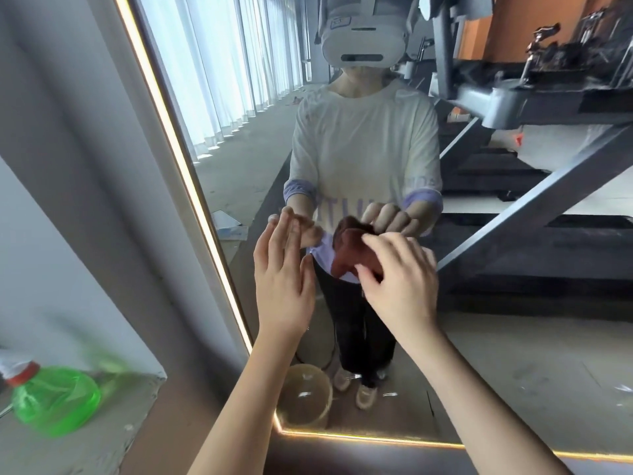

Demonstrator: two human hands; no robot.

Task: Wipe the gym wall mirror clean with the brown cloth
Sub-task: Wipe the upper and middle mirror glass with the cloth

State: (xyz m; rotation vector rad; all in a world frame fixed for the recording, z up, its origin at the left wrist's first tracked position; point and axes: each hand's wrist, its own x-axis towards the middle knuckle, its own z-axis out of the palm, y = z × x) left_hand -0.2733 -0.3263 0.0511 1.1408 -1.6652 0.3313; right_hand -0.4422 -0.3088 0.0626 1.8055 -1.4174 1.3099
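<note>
A person stands right in front of the big wall mirror (513, 354). The right hand (400, 279) grips the brown cloth (349, 252). Its fingers curl over the cloth and its thumb pinches from below. The cloth is all bunched up, and it sits against the glass about halfway up, just to the right of the left hand. Its twin in the glass meets it at the top, so it looks to be touching the mirror. The left hand (284, 279) is open and holds nothing. Its fingers are straight and point up, and the tips seem to touch the glass near the mirror's left side. The two hands are close but do not touch. A thin strip of light (191, 186) runs down the left edge of the mirror and along the bottom. In the glass the person shows in a white shirt, dark trousers and a white headset. A grey gym machine (534, 97) shows behind them on the right, and long pale curtains (222, 63) hang on the left. To the left of the mirror, down low, a green bottle (54, 399) with a red cap lies on its side on a grey ledge (102, 440). It looks blurry.
</note>
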